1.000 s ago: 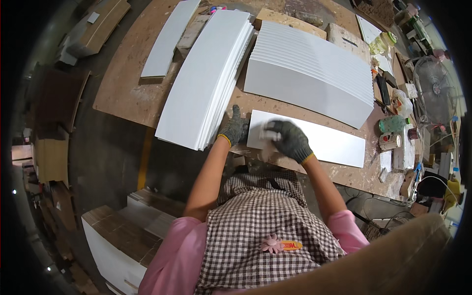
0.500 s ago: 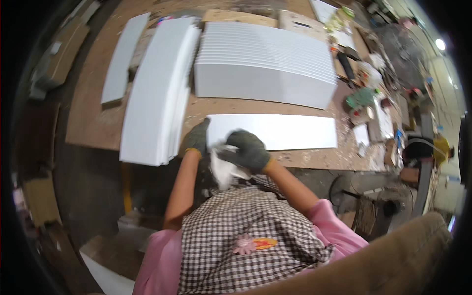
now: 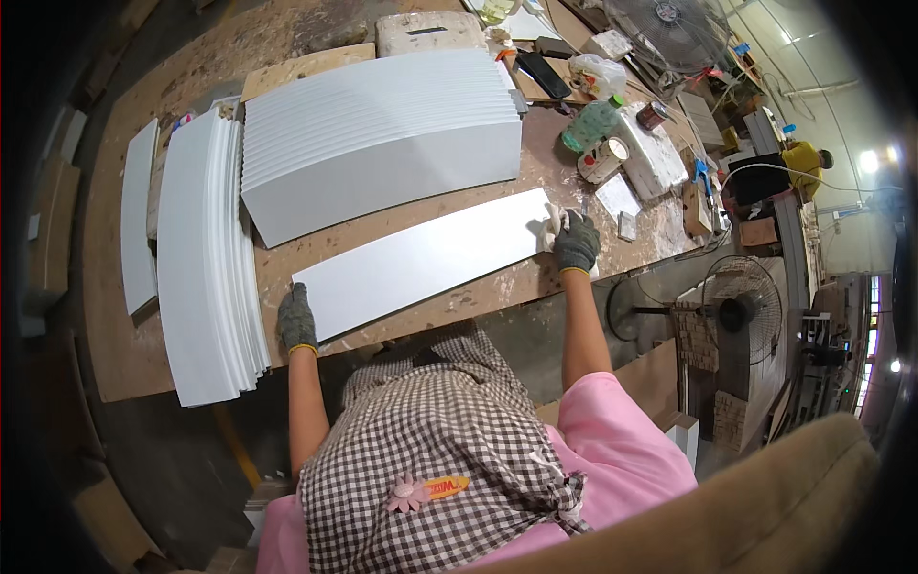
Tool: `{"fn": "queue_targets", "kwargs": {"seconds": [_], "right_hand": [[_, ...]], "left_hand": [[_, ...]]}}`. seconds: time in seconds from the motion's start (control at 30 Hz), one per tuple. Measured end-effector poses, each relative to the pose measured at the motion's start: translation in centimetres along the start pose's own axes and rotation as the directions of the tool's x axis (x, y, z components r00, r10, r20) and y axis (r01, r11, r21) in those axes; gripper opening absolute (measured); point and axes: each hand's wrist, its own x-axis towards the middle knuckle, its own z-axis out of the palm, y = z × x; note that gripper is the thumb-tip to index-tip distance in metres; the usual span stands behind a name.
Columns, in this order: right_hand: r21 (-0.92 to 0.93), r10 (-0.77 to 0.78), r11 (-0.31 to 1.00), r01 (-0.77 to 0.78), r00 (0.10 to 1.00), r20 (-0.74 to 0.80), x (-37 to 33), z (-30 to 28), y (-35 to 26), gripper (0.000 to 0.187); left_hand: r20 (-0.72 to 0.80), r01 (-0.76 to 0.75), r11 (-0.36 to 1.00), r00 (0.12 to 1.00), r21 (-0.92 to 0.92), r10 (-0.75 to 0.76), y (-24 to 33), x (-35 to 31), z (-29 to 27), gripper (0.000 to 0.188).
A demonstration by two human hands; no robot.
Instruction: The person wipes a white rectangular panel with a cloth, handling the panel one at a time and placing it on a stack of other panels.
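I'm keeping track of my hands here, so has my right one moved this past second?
Yes. Against the large panel stack, your right hand went rightward, from near the lone white panel's left end to its right end.

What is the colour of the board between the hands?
The board is plain white, best in the head view.

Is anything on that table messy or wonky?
A bit: the stack of white boards left of the left hand looks askew. Its edges are staggered, not lined up, and its near end pokes past the edge of the table, which has pale splotches.
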Motion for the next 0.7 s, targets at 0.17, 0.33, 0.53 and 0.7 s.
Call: {"fn": "queue_targets", "kwargs": {"seconds": [0.17, 0.33, 0.53, 0.7], "right_hand": [[0.965, -0.399, 0.127, 0.229, 0.903, -0.162, -4.9, 2.4, -15.4, 0.035], [0.302, -0.78, 0.478, 0.825, 0.556, -0.286, -8.6, -2.7, -20.5, 0.05], [0.401, -0.058, 0.899, 0.178, 0.954, -0.294, 4.5, 1.5, -4.1, 0.038], [0.935, 0.289, 0.31, -0.173, 0.954, 0.08, 6.7, 0.2, -2.2, 0.045]], "left_hand": [[-0.079, -0.115, 0.979, 0.988, 0.166, 0.13, 4.2, -2.4, 1.7, 0.058], [-0.257, -0.177, 0.968, 0.941, 0.177, 0.219, 0.3, -2.3, 1.9, 0.056], [-0.315, -0.263, 0.936, 0.89, 0.234, 0.329, -0.8, -1.8, 2.7, 0.049], [-0.391, -0.251, 0.962, 0.9, -0.108, 0.191, 1.6, -3.5, 1.7, 0.051]]}}
